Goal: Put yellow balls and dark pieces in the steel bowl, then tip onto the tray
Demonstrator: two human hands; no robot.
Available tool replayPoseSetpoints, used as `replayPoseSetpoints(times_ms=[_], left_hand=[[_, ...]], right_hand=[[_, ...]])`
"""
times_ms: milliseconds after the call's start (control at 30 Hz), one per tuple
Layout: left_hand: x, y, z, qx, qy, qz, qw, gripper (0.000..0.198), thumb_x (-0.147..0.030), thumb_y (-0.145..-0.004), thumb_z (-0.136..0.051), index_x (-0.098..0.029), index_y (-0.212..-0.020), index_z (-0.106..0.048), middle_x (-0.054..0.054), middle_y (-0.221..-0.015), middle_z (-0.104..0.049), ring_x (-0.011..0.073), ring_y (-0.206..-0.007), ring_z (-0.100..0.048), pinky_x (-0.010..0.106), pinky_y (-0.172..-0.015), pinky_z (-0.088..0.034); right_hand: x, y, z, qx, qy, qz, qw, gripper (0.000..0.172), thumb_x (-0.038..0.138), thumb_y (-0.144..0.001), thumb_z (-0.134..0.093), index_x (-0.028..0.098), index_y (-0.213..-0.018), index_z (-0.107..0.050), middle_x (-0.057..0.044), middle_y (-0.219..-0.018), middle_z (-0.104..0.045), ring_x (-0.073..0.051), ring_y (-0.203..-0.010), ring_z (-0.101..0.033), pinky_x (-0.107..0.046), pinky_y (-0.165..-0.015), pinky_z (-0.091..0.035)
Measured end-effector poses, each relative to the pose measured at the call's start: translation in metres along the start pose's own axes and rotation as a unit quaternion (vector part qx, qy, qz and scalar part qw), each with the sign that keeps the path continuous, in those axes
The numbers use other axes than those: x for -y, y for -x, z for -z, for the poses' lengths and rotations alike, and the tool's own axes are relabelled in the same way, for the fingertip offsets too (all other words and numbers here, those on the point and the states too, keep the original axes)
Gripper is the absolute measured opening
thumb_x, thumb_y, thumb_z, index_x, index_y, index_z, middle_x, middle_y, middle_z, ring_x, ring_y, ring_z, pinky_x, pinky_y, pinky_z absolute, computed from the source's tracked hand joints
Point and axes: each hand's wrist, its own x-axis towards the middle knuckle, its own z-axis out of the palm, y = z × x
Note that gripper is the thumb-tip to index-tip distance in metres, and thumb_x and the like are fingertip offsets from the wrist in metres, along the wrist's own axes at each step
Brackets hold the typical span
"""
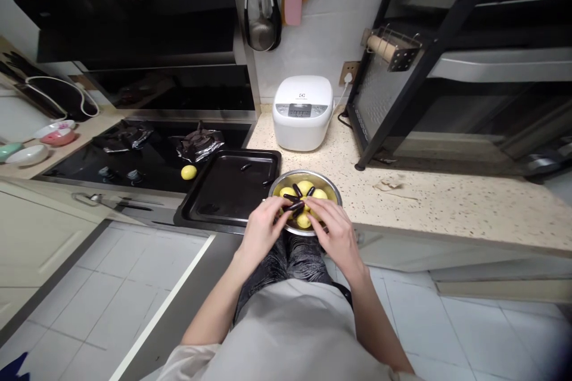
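Observation:
A steel bowl (pixel 336 186) at the counter's front edge holds several yellow lemons (pixel 305 187). On top of them lie several glossy, near-black oblong pieces (pixel 297 189) that look like long grapes. My left hand (pixel 261 227) reaches over the bowl's left side, thumb and fingertips closed on one dark piece. From the right, my right hand (pixel 336 232) bends its fingers in over the lemons. Its thumb and fingertips close at the same cluster of dark pieces; exactly which one they grip is partly hidden.
Left of the bowl, a black baking tray (pixel 223 190) carries two dark oblong pieces. A single lemon (pixel 188 172) sits on the black gas hob (pixel 147 158). Behind stands a white rice cooker (pixel 302 122), plugged in. A black rack with an oven (pixel 487 113) occupies the right counter.

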Motion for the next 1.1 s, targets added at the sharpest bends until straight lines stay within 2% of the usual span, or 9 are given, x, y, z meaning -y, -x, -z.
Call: replayPoseSetpoints(times_ms=[133, 300, 467, 633, 800, 900, 1000, 1100], left_hand=[[-0.006, 0.002, -0.016, 0.012, 0.013, -0.022, 1.000, 0.011, -0.018, -0.101, -0.060, -0.022, -0.110, -0.065, 0.006, -0.106, -0.074, 0.0212, -0.101, -0.071, 0.034, -0.091, -0.058], [-0.004, 0.004, -0.022, 0.010, 0.013, -0.021, 1.000, 0.014, -0.015, -0.102, -0.057, -0.023, -0.110, -0.065, 0.006, -0.107, -0.073, 0.0215, -0.102, -0.071, 0.034, -0.092, -0.058], [0.000, 0.006, -0.017, -0.014, 0.005, -0.009, 1.000, 0.014, -0.016, -0.103, -0.056, -0.023, -0.111, -0.065, 0.007, -0.113, -0.072, 0.0214, -0.110, -0.069, 0.035, -0.099, -0.056], [0.006, 0.005, -0.009, -0.013, -0.013, 0.020, 1.000, 0.012, -0.019, -0.104, -0.055, -0.023, -0.106, -0.066, 0.007, -0.113, -0.073, 0.0218, -0.110, -0.069, 0.036, -0.100, -0.055], [0.010, 0.005, -0.005, -0.008, -0.021, 0.039, 0.999, 0.012, -0.019, -0.103, -0.055, -0.023, -0.104, -0.066, 0.007, -0.111, -0.073, 0.0218, -0.107, -0.069, 0.035, -0.097, -0.055], [0.019, 0.001, 0.002, -0.018, -0.031, 0.049, 0.998, 0.012, -0.019, -0.102, -0.055, -0.023, -0.104, -0.067, 0.007, -0.110, -0.073, 0.0211, -0.107, -0.069, 0.034, -0.097, -0.054], [0.038, -0.012, 0.015, -0.022, -0.070, 0.068, 0.995, 0.013, -0.017, -0.101, -0.056, -0.023, -0.105, -0.067, 0.006, -0.112, -0.072, 0.0220, -0.109, -0.068, 0.034, -0.096, -0.055], [0.061, -0.030, 0.027, 0.007, -0.132, 0.084, 0.988, 0.016, -0.013, -0.098, -0.057, -0.022, -0.107, -0.067, 0.007, -0.115, -0.072, 0.0229, -0.107, -0.069, 0.034, -0.093, -0.056]], right_hand=[[0.000, 0.004, 0.000, 0.004, -0.006, -0.001, 1.000, 0.030, 0.016, -0.105, -0.053, 0.026, -0.129, -0.069, -0.008, -0.118, -0.077, -0.024, -0.109, -0.071, -0.042, -0.092, -0.057], [-0.002, 0.008, 0.000, -0.006, 0.040, -0.017, 0.999, 0.017, 0.018, -0.104, -0.058, 0.022, -0.113, -0.070, -0.006, -0.104, -0.077, -0.023, -0.098, -0.070, -0.039, -0.085, -0.053], [-0.005, 0.010, -0.007, -0.055, 0.093, -0.076, 0.991, 0.009, 0.024, -0.102, -0.061, 0.022, -0.102, -0.069, -0.006, -0.095, -0.076, -0.024, -0.091, -0.067, -0.039, -0.083, -0.049], [-0.005, 0.013, -0.012, -0.035, 0.091, -0.126, 0.987, 0.009, 0.026, -0.101, -0.060, 0.023, -0.095, -0.067, -0.006, -0.094, -0.075, -0.027, -0.093, -0.064, -0.040, -0.083, -0.046], [-0.002, 0.014, -0.011, -0.025, 0.100, -0.134, 0.986, 0.010, 0.030, -0.102, -0.060, 0.024, -0.096, -0.066, -0.006, -0.095, -0.076, -0.027, -0.094, -0.064, -0.041, -0.083, -0.043], [-0.002, 0.014, -0.010, -0.019, 0.098, -0.133, 0.986, 0.008, 0.028, -0.102, -0.060, 0.024, -0.097, -0.066, -0.006, -0.097, -0.076, -0.027, -0.096, -0.064, -0.041, -0.083, -0.043], [-0.002, 0.015, -0.009, -0.015, 0.084, -0.129, 0.988, 0.006, 0.024, -0.101, -0.061, 0.023, -0.096, -0.066, -0.006, -0.097, -0.075, -0.027, -0.096, -0.064, -0.041, -0.083, -0.045], [-0.001, 0.015, -0.009, -0.021, 0.062, -0.116, 0.991, 0.008, 0.023, -0.101, -0.060, 0.023, -0.095, -0.065, -0.006, -0.097, -0.073, -0.026, -0.096, -0.063, -0.040, -0.084, -0.047]])
